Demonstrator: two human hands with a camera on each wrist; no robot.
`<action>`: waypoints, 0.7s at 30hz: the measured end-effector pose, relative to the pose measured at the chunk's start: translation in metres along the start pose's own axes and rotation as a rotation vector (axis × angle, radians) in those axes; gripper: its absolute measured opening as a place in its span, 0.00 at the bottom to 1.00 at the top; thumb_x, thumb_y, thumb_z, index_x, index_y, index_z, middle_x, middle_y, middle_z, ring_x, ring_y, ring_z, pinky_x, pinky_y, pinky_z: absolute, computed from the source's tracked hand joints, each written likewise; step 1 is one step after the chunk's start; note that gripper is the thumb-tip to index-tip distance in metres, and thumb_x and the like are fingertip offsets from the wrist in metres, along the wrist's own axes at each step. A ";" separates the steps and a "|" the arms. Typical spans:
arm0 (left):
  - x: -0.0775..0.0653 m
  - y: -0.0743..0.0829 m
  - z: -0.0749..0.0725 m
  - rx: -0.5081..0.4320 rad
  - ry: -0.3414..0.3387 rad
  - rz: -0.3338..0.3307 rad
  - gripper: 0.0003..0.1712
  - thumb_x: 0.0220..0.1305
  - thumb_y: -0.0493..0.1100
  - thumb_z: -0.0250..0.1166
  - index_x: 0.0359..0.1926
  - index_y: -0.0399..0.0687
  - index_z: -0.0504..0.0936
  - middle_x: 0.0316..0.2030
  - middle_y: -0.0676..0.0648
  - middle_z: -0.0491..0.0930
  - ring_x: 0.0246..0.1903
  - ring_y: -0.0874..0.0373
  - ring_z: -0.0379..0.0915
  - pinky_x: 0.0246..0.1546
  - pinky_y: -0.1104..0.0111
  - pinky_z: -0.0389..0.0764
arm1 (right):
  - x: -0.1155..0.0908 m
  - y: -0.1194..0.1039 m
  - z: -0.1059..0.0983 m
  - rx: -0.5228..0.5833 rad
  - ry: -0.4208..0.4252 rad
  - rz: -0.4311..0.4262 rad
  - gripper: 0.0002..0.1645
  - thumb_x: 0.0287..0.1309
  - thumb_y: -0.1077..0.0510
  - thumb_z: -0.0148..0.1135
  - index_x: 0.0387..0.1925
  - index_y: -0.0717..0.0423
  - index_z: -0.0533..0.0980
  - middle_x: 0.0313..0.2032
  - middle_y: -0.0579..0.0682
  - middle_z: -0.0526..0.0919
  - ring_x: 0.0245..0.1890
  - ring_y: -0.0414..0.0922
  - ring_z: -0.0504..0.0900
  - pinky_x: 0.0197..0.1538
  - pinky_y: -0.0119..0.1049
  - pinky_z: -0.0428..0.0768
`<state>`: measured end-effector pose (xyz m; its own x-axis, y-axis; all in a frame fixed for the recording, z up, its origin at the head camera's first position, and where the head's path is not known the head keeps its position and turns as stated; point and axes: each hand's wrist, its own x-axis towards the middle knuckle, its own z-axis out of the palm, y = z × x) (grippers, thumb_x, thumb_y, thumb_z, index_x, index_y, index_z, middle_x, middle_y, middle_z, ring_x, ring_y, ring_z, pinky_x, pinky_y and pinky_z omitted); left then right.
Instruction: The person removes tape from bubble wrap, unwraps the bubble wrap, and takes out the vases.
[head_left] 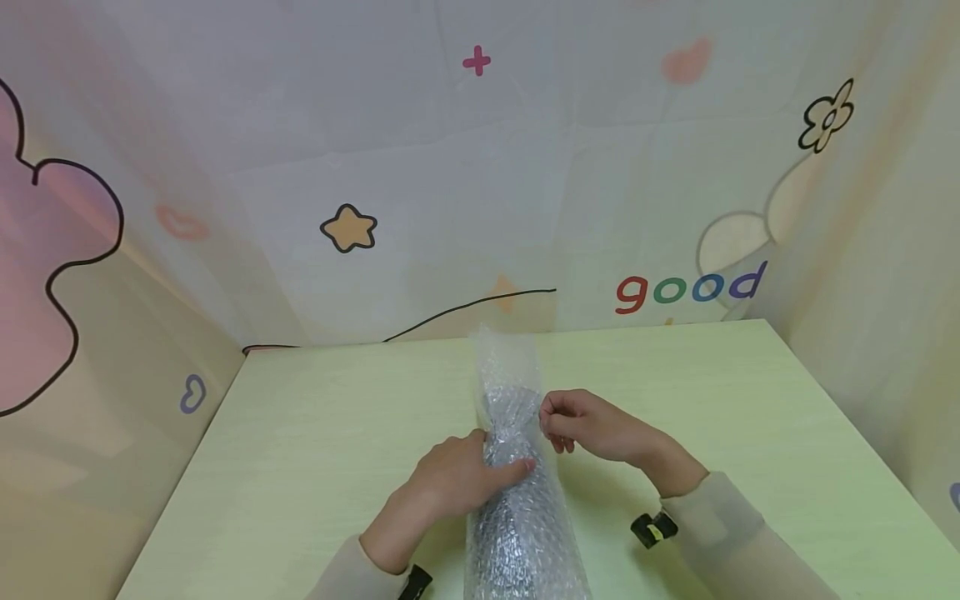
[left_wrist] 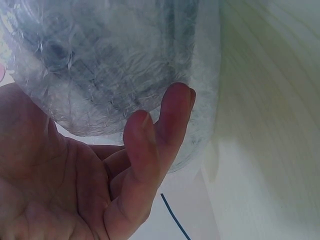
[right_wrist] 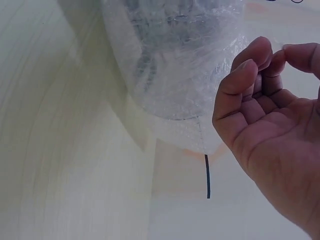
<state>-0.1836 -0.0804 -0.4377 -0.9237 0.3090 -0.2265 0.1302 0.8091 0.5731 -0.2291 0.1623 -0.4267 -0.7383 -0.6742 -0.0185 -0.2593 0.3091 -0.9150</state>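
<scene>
A tall bundle in clear bubble wrap [head_left: 517,521] runs up the middle of the head view, dark and silvery inside, pinched in to a narrow neck with a loose flared end above. What the wrap covers is hidden. My left hand [head_left: 457,477] grips it below the neck, thumb across the near face. In the left wrist view, two fingertips [left_wrist: 176,97] press along the wrap's side. Right beside the neck is my right hand [head_left: 592,425], fingers curled. Its thumb and a finger meet in the right wrist view; I cannot tell whether they pinch something thin.
The pale green tabletop [head_left: 315,450] lies under both hands. A printed cloth [head_left: 420,167] with a star, hearts and the word "good" stands behind it and continues on both sides. Dark wrist bands [head_left: 654,529] sit at the sleeves.
</scene>
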 end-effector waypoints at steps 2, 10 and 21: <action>0.000 0.000 0.000 -0.002 0.000 -0.004 0.55 0.60 0.81 0.58 0.63 0.34 0.76 0.45 0.39 0.86 0.37 0.52 0.83 0.29 0.59 0.79 | 0.000 -0.001 0.000 0.009 -0.004 -0.007 0.10 0.76 0.63 0.48 0.38 0.65 0.72 0.29 0.51 0.74 0.31 0.54 0.76 0.37 0.32 0.78; 0.000 0.000 0.000 -0.012 -0.001 0.005 0.56 0.60 0.80 0.59 0.63 0.33 0.75 0.43 0.39 0.86 0.35 0.53 0.82 0.27 0.60 0.79 | 0.003 -0.005 0.001 0.036 -0.011 -0.009 0.11 0.76 0.62 0.47 0.37 0.64 0.72 0.29 0.50 0.74 0.30 0.46 0.75 0.38 0.35 0.77; 0.000 -0.001 0.000 -0.016 -0.008 0.015 0.54 0.61 0.80 0.58 0.62 0.35 0.76 0.40 0.42 0.85 0.32 0.55 0.81 0.26 0.62 0.78 | 0.006 -0.012 0.004 0.050 0.011 -0.023 0.12 0.78 0.62 0.45 0.38 0.64 0.72 0.29 0.50 0.74 0.31 0.47 0.76 0.39 0.35 0.77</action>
<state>-0.1831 -0.0811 -0.4382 -0.9188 0.3250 -0.2239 0.1382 0.7963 0.5889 -0.2280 0.1516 -0.4179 -0.7394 -0.6732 0.0066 -0.2445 0.2594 -0.9343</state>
